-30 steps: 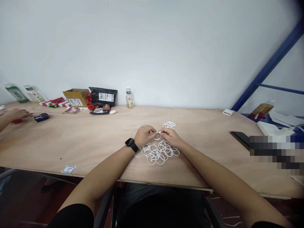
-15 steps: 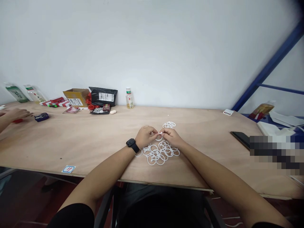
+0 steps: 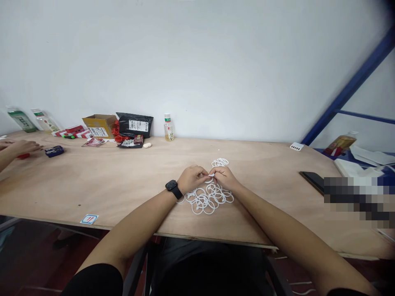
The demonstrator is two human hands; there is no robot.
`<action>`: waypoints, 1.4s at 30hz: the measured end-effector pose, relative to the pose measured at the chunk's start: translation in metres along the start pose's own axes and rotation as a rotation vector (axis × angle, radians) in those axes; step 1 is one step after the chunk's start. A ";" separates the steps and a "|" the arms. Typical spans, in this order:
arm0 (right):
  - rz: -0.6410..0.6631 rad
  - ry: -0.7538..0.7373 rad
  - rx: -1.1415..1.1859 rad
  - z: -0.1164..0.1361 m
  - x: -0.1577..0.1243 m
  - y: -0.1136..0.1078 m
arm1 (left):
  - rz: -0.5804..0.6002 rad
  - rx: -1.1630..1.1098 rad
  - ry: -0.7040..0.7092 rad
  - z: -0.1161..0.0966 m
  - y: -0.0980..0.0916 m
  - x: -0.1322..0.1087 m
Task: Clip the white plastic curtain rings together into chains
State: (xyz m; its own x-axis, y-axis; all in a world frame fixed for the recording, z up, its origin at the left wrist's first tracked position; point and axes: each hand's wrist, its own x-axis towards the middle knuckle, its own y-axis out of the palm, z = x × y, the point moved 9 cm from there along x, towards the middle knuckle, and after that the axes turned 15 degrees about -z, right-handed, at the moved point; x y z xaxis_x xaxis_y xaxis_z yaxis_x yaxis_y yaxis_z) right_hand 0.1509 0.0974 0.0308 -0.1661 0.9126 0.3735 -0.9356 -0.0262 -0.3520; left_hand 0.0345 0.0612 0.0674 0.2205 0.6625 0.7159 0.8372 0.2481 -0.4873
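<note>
My left hand [image 3: 194, 179] and my right hand [image 3: 224, 177] meet over the table, pinching one white plastic ring [image 3: 209, 181] between their fingertips. The ring hangs below the fingers, and its upper part is partly covered by them. Just under my hands lies a loose pile of white plastic rings [image 3: 203, 201], several of them overlapping, some with small knobs. Beyond my right hand is a smaller bunch of white rings [image 3: 220, 162], lying close together. A black watch [image 3: 173, 189] is on my left wrist.
Along the wall stand a small bottle [image 3: 168, 128], a black mailing bag [image 3: 134, 124] and an open cardboard box [image 3: 99, 126]. Another person's hand [image 3: 24, 146] is at the far left by a blue case [image 3: 54, 151]. A dark phone-like slab [image 3: 312, 182] lies right.
Both hands have shifted slightly right with the ring, and my fingers have closed further over its upper part. The pile and the smaller bunch look the same.
</note>
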 end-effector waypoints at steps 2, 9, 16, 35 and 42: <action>-0.033 -0.071 -0.042 0.006 0.001 -0.004 | -0.055 0.005 -0.025 0.004 -0.006 0.002; -0.253 -0.312 -0.401 0.011 0.011 -0.037 | 0.011 0.032 -0.069 0.019 -0.017 0.003; -0.195 -0.293 -0.492 -0.005 0.019 -0.044 | 0.317 0.021 0.063 0.008 0.014 -0.014; 0.124 -0.265 -0.451 0.007 -0.002 0.001 | 0.249 -0.009 0.081 0.001 0.010 -0.010; 0.080 -0.148 -0.402 -0.005 0.002 0.000 | 0.256 -0.025 0.083 0.001 0.014 -0.014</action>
State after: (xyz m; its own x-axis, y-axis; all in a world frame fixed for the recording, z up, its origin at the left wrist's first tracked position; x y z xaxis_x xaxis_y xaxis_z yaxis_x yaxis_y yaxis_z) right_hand 0.1523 0.1015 0.0276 -0.3031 0.8450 0.4406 -0.7275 0.0935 -0.6797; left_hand 0.0424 0.0557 0.0501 0.4661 0.6412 0.6096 0.7605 0.0617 -0.6464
